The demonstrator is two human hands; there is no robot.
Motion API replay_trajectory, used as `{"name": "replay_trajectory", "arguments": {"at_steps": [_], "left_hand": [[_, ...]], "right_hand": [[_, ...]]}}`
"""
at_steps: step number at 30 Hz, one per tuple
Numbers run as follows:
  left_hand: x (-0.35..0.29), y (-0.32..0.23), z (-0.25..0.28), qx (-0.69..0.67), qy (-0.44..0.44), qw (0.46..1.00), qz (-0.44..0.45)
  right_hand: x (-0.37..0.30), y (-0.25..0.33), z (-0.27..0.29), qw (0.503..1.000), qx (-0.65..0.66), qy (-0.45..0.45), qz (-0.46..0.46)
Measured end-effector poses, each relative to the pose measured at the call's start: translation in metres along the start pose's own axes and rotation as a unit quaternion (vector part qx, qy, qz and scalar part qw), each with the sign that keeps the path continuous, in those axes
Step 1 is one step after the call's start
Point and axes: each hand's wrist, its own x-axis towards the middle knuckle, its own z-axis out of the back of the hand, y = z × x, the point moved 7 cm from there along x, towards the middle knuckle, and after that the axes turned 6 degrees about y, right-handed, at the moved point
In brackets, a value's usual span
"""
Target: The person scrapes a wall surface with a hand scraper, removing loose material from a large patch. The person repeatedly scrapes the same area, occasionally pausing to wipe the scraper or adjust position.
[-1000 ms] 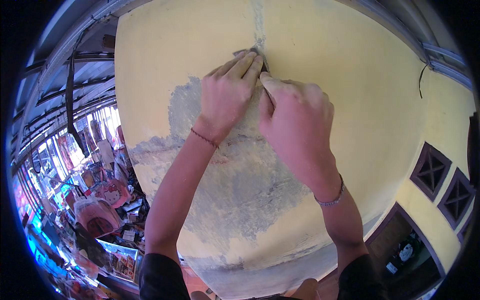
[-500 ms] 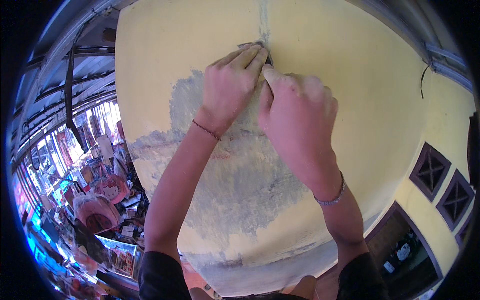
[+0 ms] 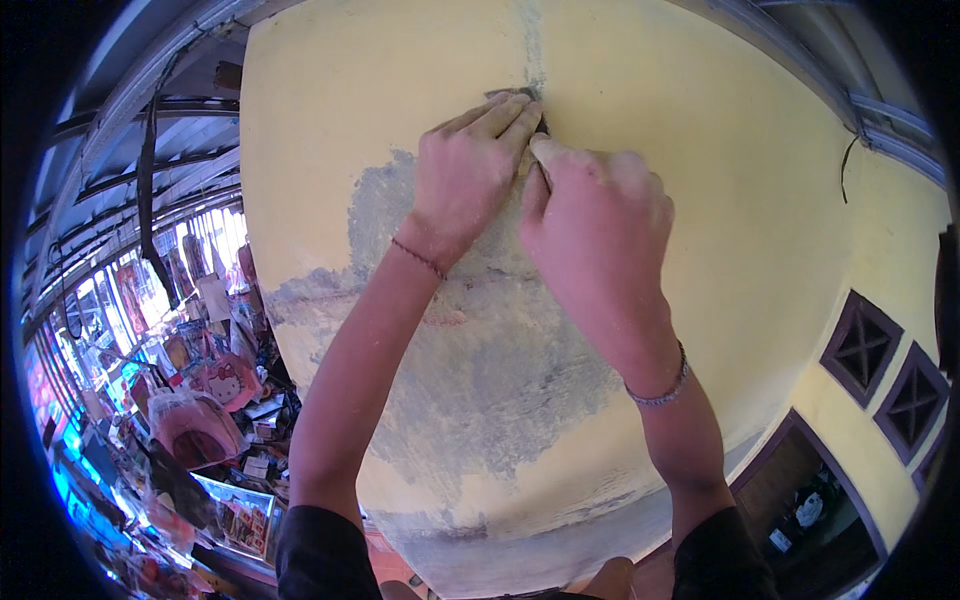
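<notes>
A yellow wall (image 3: 720, 220) with a large rough grey patch (image 3: 490, 390) fills the middle. High on it, just below a narrow grey vertical streak (image 3: 533, 45), a thin dark flat piece (image 3: 543, 126) lies against the surface. My left hand (image 3: 470, 165) presses over this piece, its dusty fingers stretched out and close together. Beside it on the right, my right hand (image 3: 605, 210) is closed, thumb and forefinger at the piece's lower right edge. Most of the piece is hidden under my fingers, so its exact kind does not show.
Left of the wall is a crowded pile of goods, with a pink bag (image 3: 225, 382) and a framed picture (image 3: 240, 515). A dark strap (image 3: 148, 200) hangs from the metal roof frame. To the right are dark vent frames (image 3: 862, 347) and a doorway (image 3: 800, 490).
Both hands stay in nearly the same place on the wall with the dark piece. The view has shifted slightly, so the wall and left clutter appear a little farther right.
</notes>
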Motion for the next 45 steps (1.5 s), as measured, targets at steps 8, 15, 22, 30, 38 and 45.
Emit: {"name": "replay_trajectory", "arguments": {"at_steps": [8, 15, 22, 30, 38, 45], "left_hand": [[0.006, 0.003, 0.003, 0.005, -0.008, 1.000, 0.003], [0.007, 0.002, 0.000, 0.028, -0.016, 0.999, -0.020], [0.006, 0.000, 0.001, 0.018, -0.013, 1.000, -0.021], [0.005, -0.001, -0.001, -0.001, -0.027, 0.999, -0.027], [0.006, 0.000, -0.002, 0.029, -0.014, 0.999, -0.022], [0.016, 0.009, -0.003, 0.032, -0.031, 0.999, -0.013]], "right_hand": [[0.005, 0.004, -0.004, 0.999, 0.040, -0.016, 0.028], [0.006, -0.002, -0.002, 0.999, 0.024, -0.020, 0.018], [0.005, 0.001, 0.002, 0.999, 0.030, -0.014, 0.022], [0.003, -0.007, -0.003, 0.999, 0.022, 0.026, 0.004], [0.004, -0.003, -0.002, 0.999, 0.037, -0.012, 0.017], [0.012, -0.004, -0.004, 0.998, 0.036, -0.025, 0.036]]}}
